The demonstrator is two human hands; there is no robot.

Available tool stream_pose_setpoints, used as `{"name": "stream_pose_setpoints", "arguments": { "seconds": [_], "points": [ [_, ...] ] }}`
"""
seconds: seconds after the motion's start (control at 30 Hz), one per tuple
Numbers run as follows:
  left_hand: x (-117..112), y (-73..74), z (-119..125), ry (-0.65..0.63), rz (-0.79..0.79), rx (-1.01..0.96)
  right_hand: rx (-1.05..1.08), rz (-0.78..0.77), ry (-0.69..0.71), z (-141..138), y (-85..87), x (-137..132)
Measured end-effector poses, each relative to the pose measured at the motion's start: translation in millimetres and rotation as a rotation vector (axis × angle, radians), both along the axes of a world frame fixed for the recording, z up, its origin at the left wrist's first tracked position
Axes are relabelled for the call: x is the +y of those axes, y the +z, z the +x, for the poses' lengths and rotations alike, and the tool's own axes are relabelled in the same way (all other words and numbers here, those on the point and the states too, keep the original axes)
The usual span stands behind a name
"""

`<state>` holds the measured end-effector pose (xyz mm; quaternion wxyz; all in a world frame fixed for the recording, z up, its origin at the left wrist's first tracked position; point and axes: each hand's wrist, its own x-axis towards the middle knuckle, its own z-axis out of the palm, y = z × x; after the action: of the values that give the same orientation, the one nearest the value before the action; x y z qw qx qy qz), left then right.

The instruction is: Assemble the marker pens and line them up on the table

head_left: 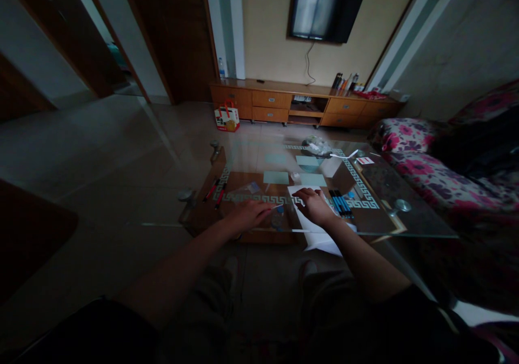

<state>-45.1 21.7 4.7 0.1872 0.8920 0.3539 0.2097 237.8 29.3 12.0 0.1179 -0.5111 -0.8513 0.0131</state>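
Observation:
My left hand (248, 216) is over the near part of the glass coffee table (409, 224), its fingers pinched on a thin white strip (277, 206) that points right. To its right, my right hand (314, 207) is above a white sheet of paper (308, 225), fingers bent and apart with no object visible in them. The sheet reaches past the table's near edge. Beside my right hand lies a row of blue and black pens (339, 203). Several red and black pens (213, 192) lie at the table's left end.
A clear plastic bag (317, 146) and a red and white card (365, 160) are toward the table's far right. Beyond stand a wooden TV cabinet (271, 100) and a paper gift bag (227, 119). A flowered sofa (409, 134) borders the right side.

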Motion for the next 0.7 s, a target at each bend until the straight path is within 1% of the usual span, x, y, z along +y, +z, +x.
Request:
{"name": "stream_pose_setpoints", "arguments": {
  "seconds": [0.13,0.23,0.33,0.4,0.53,0.7],
  "points": [
    [-0.3,2.8,2.7,0.081,-0.087,-0.076,0.056,0.025,0.015,-9.7,13.0,-6.6],
    [-0.2,0.6,6.2,0.149,-0.198,-0.213,0.087,0.011,0.071,-19.3,19.8,-12.7],
    [1.0,-4.9,9.1,0.167,-0.301,-0.367,0.112,-0.001,0.132,-30.5,25.0,-19.1],
    [2.5,-8.9,10.2,0.155,-0.341,-0.415,0.135,-0.011,0.174,-37.6,27.9,-23.3],
    [5.0,-13.3,10.8,0.13,-0.352,-0.435,0.181,-0.04,0.228,-47.6,31.0,-29.5],
    [5.7,-10.5,10.4,0.108,-0.281,-0.406,0.211,-0.081,0.273,-52.4,31.0,-33.3]
  ]
}}
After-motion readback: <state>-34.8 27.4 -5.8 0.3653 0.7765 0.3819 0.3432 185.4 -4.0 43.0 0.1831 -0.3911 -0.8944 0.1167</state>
